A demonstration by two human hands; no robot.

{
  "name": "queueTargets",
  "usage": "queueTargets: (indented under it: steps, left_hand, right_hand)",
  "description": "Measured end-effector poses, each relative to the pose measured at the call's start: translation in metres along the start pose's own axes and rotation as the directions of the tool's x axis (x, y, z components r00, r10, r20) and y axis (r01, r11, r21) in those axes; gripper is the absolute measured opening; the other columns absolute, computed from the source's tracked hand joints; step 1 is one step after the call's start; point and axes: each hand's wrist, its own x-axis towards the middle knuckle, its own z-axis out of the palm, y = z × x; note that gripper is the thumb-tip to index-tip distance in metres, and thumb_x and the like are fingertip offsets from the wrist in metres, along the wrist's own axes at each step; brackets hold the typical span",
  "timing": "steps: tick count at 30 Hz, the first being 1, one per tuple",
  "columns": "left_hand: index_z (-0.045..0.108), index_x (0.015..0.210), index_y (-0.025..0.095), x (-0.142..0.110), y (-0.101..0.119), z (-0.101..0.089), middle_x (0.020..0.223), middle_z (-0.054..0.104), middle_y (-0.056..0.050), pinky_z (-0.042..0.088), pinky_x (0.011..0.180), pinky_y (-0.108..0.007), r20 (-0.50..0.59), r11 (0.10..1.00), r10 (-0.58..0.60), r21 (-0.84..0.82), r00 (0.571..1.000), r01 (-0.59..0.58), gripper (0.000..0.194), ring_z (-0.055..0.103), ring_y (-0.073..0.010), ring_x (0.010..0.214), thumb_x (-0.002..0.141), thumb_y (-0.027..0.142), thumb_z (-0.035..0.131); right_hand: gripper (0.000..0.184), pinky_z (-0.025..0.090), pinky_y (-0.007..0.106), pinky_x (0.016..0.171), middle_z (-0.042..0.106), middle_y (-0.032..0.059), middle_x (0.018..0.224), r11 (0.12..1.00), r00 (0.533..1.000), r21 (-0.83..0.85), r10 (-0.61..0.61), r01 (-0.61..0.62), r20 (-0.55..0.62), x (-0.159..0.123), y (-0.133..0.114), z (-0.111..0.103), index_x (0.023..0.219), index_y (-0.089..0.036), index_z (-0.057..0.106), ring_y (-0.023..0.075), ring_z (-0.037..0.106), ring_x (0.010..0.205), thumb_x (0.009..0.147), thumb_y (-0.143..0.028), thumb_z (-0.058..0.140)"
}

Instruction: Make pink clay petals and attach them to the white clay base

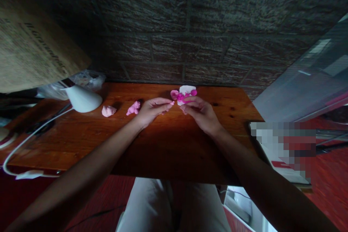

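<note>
My left hand is above the wooden table, thumb and forefinger pinched on a small pink piece that looks like modelling clay. Close to its right is my right hand, fingers closed at the lower edge of a white piece with pink flower-like shapes on it. Whatever lies between the right fingertips is too small to make out. A round pink shape shows at the white piece's left side. Left of my hands lie a knobbly pink lump and a paler pink lump.
A white lamp-like cone with a white cable stands on the table's left, under a brown paper bag. Behind the table rises a dark brick wall. At right stands a translucent panel.
</note>
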Motion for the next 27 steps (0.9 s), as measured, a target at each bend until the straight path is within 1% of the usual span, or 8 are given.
queueTargets:
  steps: [3, 6, 8, 13, 19, 23, 25, 27]
  left_hand:
    - [0.083, 0.088, 0.017, 0.0, -0.0001, -0.0005, 0.08, 0.075, -0.005, 0.038, 0.059, -0.024, -0.012, 1.0, -0.002, 0.002, 1.0, 0.002, 0.034, 0.058, -0.0105, 0.068, 0.061, 0.035, 0.096]
    - [0.083, 0.088, 0.017, 0.0001, -0.0001, -0.001, 0.081, 0.075, -0.005, 0.038, 0.06, -0.024, -0.014, 1.0, -0.012, -0.003, 1.0, 0.012, 0.035, 0.058, -0.0106, 0.069, 0.062, 0.035, 0.096]
    - [0.083, 0.088, 0.017, 0.0003, -0.0002, -0.0014, 0.08, 0.075, -0.004, 0.038, 0.06, -0.024, -0.003, 1.0, -0.004, -0.003, 1.0, 0.004, 0.034, 0.058, -0.0101, 0.068, 0.062, 0.035, 0.095]
    - [0.083, 0.089, 0.018, 0.0011, -0.0016, -0.0027, 0.08, 0.075, -0.004, 0.039, 0.061, -0.023, -0.008, 1.0, -0.01, 0.0, 1.0, 0.01, 0.033, 0.059, -0.0104, 0.07, 0.063, 0.035, 0.094]
    - [0.083, 0.09, 0.018, 0.0013, -0.0027, -0.0037, 0.086, 0.077, -0.006, 0.04, 0.06, -0.023, 0.008, 1.0, 0.003, 0.023, 1.0, -0.003, 0.032, 0.059, -0.0107, 0.071, 0.065, 0.036, 0.093]
    - [0.083, 0.091, 0.018, 0.0008, -0.0027, -0.0037, 0.087, 0.077, -0.007, 0.039, 0.06, -0.024, 0.005, 1.0, 0.003, 0.018, 1.0, -0.003, 0.034, 0.059, -0.0116, 0.071, 0.064, 0.036, 0.094]
    - [0.083, 0.09, 0.018, 0.0008, -0.0026, -0.0034, 0.085, 0.077, -0.006, 0.039, 0.059, -0.024, 0.011, 1.0, 0.004, 0.014, 1.0, -0.004, 0.034, 0.059, -0.0113, 0.07, 0.064, 0.036, 0.094]
    - [0.083, 0.09, 0.018, 0.0007, -0.0024, -0.0029, 0.083, 0.076, -0.005, 0.039, 0.06, -0.023, 0.01, 1.0, 0.0, 0.005, 1.0, 0.0, 0.034, 0.059, -0.0108, 0.07, 0.063, 0.035, 0.094]
  right_hand:
    - [0.038, 0.059, 0.037, 0.078, 0.077, -0.0001, 0.082, 0.996, 0.998, 0.051, 0.069, -0.068, -0.014, -0.0004, 0.0004, -0.0012, 0.098, -0.024, 0.075, 0.0165, 0.069, 0.074, 0.07, -0.046, 0.089]
    - [0.04, 0.06, 0.039, 0.085, 0.079, 0.0021, 0.089, 0.988, 0.992, 0.089, 0.124, -0.123, -0.009, -0.0004, 0.0025, -0.0027, 0.096, -0.023, 0.079, 0.018, 0.072, 0.08, 0.065, -0.044, 0.092]
    - [0.04, 0.059, 0.04, 0.09, 0.08, 0.003, 0.091, 0.986, 0.991, 0.095, 0.137, -0.137, 0.002, -0.0004, 0.0039, -0.003, 0.094, -0.022, 0.081, 0.0194, 0.074, 0.085, 0.062, -0.041, 0.094]
    - [0.033, 0.059, 0.041, 0.091, 0.08, 0.0017, 0.085, 0.985, 0.99, 0.099, 0.143, -0.141, -0.012, -0.0005, 0.0049, -0.0026, 0.089, -0.024, 0.083, 0.0178, 0.073, 0.082, 0.063, -0.041, 0.092]
    - [0.039, 0.06, 0.038, 0.082, 0.08, 0.002, 0.086, 0.987, 0.992, 0.103, 0.125, -0.123, -0.013, 0.0003, 0.0038, -0.0018, 0.094, -0.023, 0.081, 0.0181, 0.073, 0.081, 0.061, -0.039, 0.094]
    - [0.042, 0.059, 0.034, 0.073, 0.079, 0.0017, 0.08, 0.991, 0.993, 0.096, 0.103, -0.098, -0.057, 0.0021, 0.0035, -0.0014, 0.091, -0.021, 0.077, 0.0168, 0.07, 0.071, 0.059, -0.042, 0.095]
    - [0.041, 0.058, 0.034, 0.071, 0.079, 0.0015, 0.079, 0.994, 0.995, 0.082, 0.076, -0.071, -0.064, 0.0025, 0.0023, -0.0011, 0.089, -0.021, 0.076, 0.0159, 0.069, 0.068, 0.061, -0.044, 0.094]
    - [0.04, 0.059, 0.035, 0.074, 0.079, 0.0013, 0.08, 0.997, 0.997, 0.068, 0.045, -0.041, -0.058, 0.0023, 0.0003, -0.0005, 0.091, -0.021, 0.076, 0.0158, 0.07, 0.07, 0.063, -0.044, 0.093]
